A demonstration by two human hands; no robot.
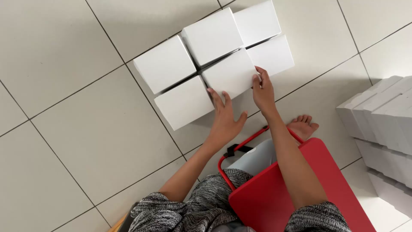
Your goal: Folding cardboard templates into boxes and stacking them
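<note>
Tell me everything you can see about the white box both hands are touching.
The white box is a plain, closed box, apparently cardboard, with a flat top and crisp edges. It sits on the tiled floor in the near row of a two-by-three block of boxes, in the middle, close against its neighbours. The left hand touches its near edge; the right hand presses its right corner.

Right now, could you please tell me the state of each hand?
Left hand: open, fingers spread against the near-middle white box.
Right hand: open, fingertips on the same box's right edge; not gripping anything.
</note>
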